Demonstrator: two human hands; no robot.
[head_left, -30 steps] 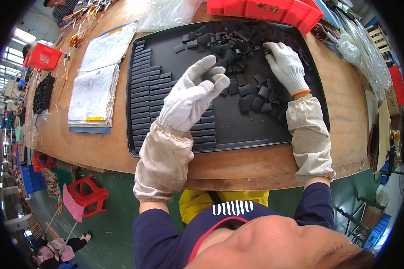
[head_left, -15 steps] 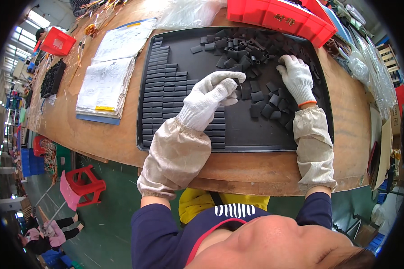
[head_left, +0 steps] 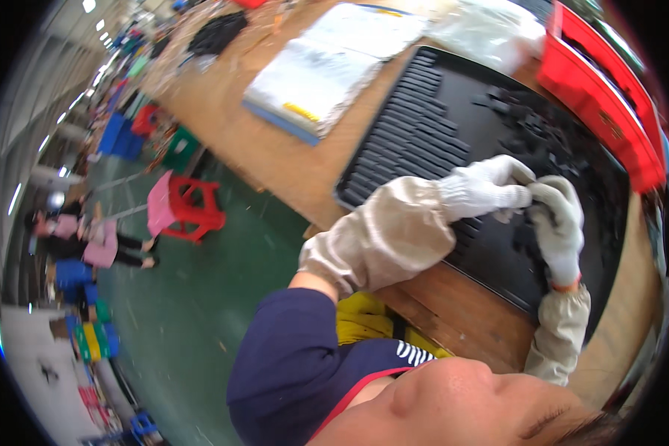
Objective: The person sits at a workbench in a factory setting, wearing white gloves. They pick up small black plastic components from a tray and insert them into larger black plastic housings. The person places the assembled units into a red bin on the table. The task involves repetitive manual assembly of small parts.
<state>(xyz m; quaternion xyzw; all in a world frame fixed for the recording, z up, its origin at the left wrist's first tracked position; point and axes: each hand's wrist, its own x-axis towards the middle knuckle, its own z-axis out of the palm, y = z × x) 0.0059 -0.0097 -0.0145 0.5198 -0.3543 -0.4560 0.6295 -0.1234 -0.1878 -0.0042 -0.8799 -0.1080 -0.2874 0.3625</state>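
Both my hands wear white knit gloves, and their fingertips meet above the black tray. My left hand is closed in a pinch. Facing it, my right hand has its fingers bent and pressed together. Whatever sits between the fingertips is hidden and smeared by motion. Short black tubes lie side by side in tight rows along the tray's left part. Beyond my hands, a loose heap of black tube pieces spreads over its far right part.
A red bin stands past the tray's far right edge. Open paper sheets lie on the wooden table at left, with a clear plastic bag behind the tray. A red stool and a person are off to the left.
The view has swung to the left, so tray and table appear turned and further right. My right hand has left the loose pieces and come up against my left hand's fingertips.
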